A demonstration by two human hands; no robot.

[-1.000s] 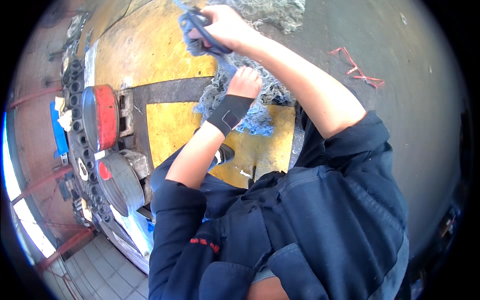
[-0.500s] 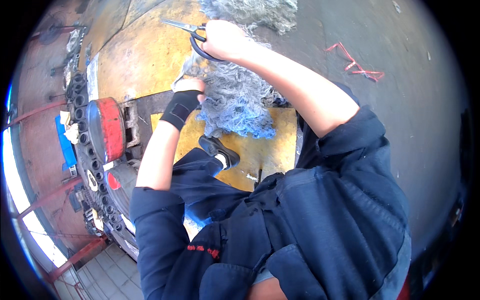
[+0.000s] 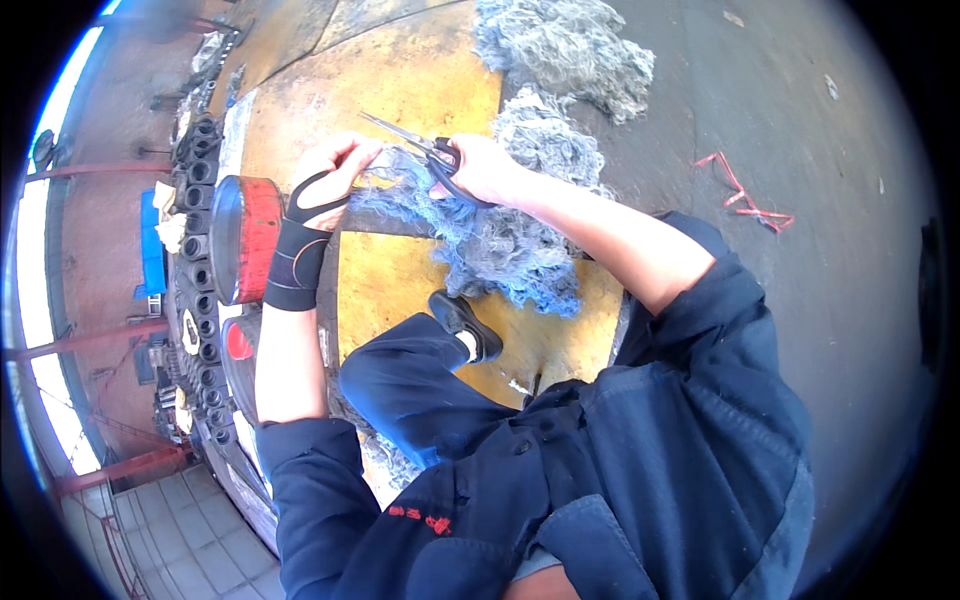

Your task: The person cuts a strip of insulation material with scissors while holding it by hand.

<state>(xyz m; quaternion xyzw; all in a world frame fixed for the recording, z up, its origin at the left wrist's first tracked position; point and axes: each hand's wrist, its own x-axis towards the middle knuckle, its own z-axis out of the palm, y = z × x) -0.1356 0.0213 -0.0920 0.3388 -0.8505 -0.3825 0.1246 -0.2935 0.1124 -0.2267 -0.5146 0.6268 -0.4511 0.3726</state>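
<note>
My right hand [image 3: 485,170] is closed round the black handles of a pair of scissors [image 3: 408,136], whose blades point left with a narrow gap between them. My left hand [image 3: 328,178], with a black wrist support [image 3: 298,262] on its wrist, pinches the end of a bundle of tangled blue-grey yarn [image 3: 405,192]. That bundle stretches rightward, below the scissors, to a fluffy heap of grey and blue yarn [image 3: 510,250] in front of me. The blades are beside the stretched strands; whether they touch them I cannot tell.
Another grey yarn heap [image 3: 570,50] lies farther away. A red drum [image 3: 262,240] stands left of my left forearm, beside a row of dark ring-shaped parts [image 3: 198,222]. Yellow boards [image 3: 390,80] cover part of the floor. A red strap [image 3: 738,195] lies at the right.
My left hand has moved left, drawing a bundle of yarn out from the heap. The scissors in my right hand have come lower and nearer. The whole view has shifted slightly.
</note>
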